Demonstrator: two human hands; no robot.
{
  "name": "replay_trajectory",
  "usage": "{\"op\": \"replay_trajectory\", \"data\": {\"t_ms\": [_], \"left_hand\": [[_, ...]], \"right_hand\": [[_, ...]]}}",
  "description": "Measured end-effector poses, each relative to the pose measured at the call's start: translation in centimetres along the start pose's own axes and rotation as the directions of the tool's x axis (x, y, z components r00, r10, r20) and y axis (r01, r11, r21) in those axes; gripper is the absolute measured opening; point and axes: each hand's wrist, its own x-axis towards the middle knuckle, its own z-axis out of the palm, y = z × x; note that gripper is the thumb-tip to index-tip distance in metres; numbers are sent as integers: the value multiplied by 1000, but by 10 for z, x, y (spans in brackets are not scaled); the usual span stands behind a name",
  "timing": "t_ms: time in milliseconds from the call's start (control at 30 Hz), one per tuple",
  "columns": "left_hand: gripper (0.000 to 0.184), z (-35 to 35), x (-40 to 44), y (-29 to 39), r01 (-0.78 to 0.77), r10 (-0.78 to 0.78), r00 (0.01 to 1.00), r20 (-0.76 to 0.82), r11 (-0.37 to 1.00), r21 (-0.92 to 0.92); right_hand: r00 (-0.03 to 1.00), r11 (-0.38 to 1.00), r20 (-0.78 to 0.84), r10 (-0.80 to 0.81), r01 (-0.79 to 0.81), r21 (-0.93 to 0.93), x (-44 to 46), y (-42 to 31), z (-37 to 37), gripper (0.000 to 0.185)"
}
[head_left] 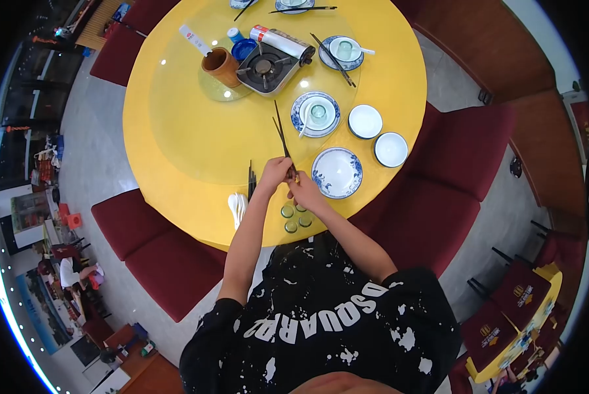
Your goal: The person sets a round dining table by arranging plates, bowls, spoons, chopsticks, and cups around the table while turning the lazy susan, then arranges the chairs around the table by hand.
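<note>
Above a round yellow table (396,72), dark chopsticks (280,134) were held near the edge

The table was ringed by wine-red chairs (432,217). A clear turntable (196,141) covered its middle, and on this sat a portable stove (266,68), with a bamboo holder (221,68) just beside it. Nearer the person lay a blue-patterned plate (337,173), with bowls in two places (364,121) close by on its right. The left hand (276,173) was closed on the chopsticks, whose far ends splayed slightly apart and pointed across the table. The right hand (305,190) was bent in close against the left, fingers curled at the chopsticks' near ends; whether it gripped them could not be told. White spoons (237,209) lay bunched left of the hands. Smallest were the green cups (290,227), grouped near the right wrist.
</note>
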Motion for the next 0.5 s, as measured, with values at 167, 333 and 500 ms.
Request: {"op": "replay_trajectory", "data": {"t_ms": [167,333,500], "left_hand": [[36,27,34,6,-13,47,993,-108,954,299],[38,34,43,13,-56,119,986,-120,900,431],[41,23,50,-2,-46,50,999,-15,973,227]], "right_hand": [[1000,1000,-27,8,-8,14,45,27,-26,36],[993,993,-64,-101,104,47,56,31,-33,35],[985,987,-102,-142,149,65,61,37,-31,37]]}}
